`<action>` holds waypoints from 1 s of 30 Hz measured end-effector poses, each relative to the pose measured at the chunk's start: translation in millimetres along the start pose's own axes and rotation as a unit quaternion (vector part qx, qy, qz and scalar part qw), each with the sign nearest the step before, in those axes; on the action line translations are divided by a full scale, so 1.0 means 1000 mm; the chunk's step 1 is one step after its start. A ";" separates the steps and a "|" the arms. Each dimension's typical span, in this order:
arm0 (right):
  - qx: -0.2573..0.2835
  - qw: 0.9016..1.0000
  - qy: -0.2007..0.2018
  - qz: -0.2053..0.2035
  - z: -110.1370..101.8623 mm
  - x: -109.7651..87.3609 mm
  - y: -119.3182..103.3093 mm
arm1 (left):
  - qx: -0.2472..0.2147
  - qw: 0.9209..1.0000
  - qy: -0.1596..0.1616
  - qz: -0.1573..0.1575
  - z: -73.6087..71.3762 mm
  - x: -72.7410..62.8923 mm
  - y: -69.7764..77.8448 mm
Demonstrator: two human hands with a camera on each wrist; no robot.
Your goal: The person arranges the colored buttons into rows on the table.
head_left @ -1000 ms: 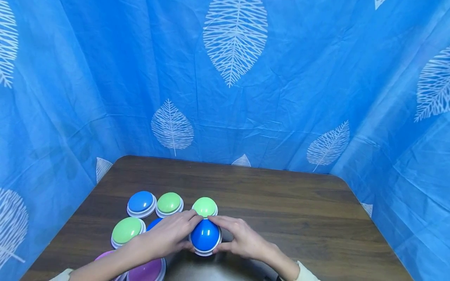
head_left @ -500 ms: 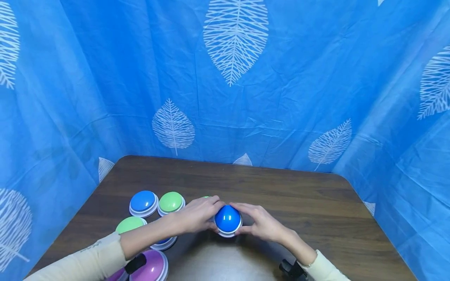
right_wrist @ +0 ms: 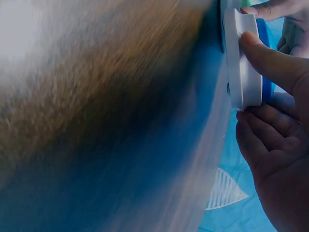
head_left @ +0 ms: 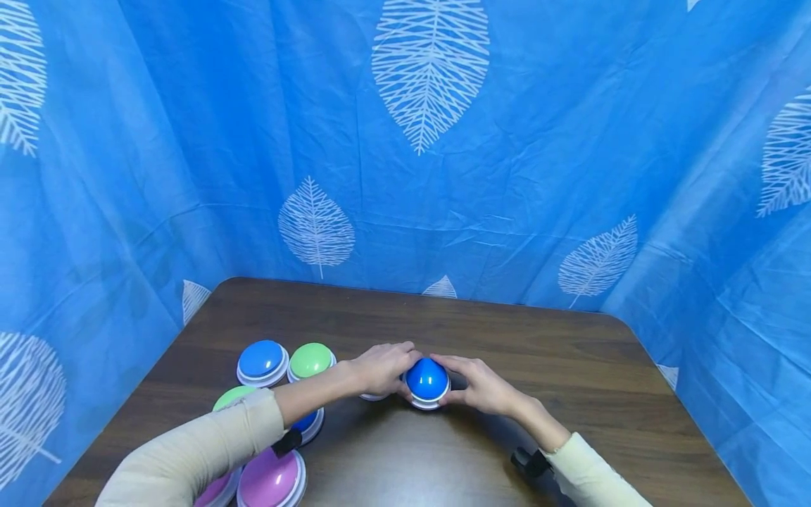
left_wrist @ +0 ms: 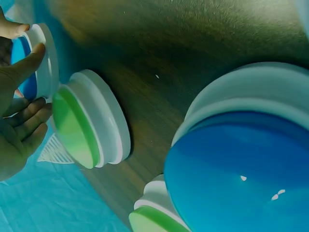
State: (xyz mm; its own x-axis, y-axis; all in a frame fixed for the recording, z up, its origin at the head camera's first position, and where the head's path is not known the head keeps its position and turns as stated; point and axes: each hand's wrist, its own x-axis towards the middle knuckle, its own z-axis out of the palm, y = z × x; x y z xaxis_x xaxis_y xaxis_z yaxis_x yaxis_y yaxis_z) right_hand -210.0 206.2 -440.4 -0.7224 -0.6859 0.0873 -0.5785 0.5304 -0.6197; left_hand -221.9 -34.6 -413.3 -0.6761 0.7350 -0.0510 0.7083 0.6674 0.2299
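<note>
Between my two hands is a blue domed push button point(head_left: 427, 379) with a white round base. My left hand point(head_left: 384, 369) grips its left side, thumb and fingers at the base rim. From the right, my right hand point(head_left: 483, 387) pinches the same base; the right wrist view shows the thumb on the white base point(right_wrist: 245, 72) and the fingers at its edge. The button is close over the table, a shadow beneath it. Just left of it stands a green push button point(left_wrist: 75, 128), mostly hidden by my left hand in the head view.
More push buttons stand on the left of the wooden table point(head_left: 538, 366): a blue one point(head_left: 261, 359), a green one point(head_left: 312, 360), another blue one point(left_wrist: 231, 169) partly under my left arm, and pink ones point(head_left: 269, 479) near the front. A blue leaf-print curtain point(head_left: 507, 176) surrounds the table.
Both hands have carried the blue push button to the right and farther back, past the green one. My left forearm now covers more of the left-hand buttons.
</note>
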 end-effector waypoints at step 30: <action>-0.004 0.999 -0.039 0.018 0.003 0.020 0.013 | -0.008 0.998 -0.052 -0.037 0.002 0.015 -0.017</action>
State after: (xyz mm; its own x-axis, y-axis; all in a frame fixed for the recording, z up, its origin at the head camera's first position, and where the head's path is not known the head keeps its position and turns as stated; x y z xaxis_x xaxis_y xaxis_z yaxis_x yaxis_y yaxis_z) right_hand -230.7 197.7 -449.4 -0.7112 -0.7030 0.0030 -0.5560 0.5599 -0.6143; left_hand -243.4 -34.4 -419.8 -0.7015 0.6922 -0.1698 0.6526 0.7196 0.2372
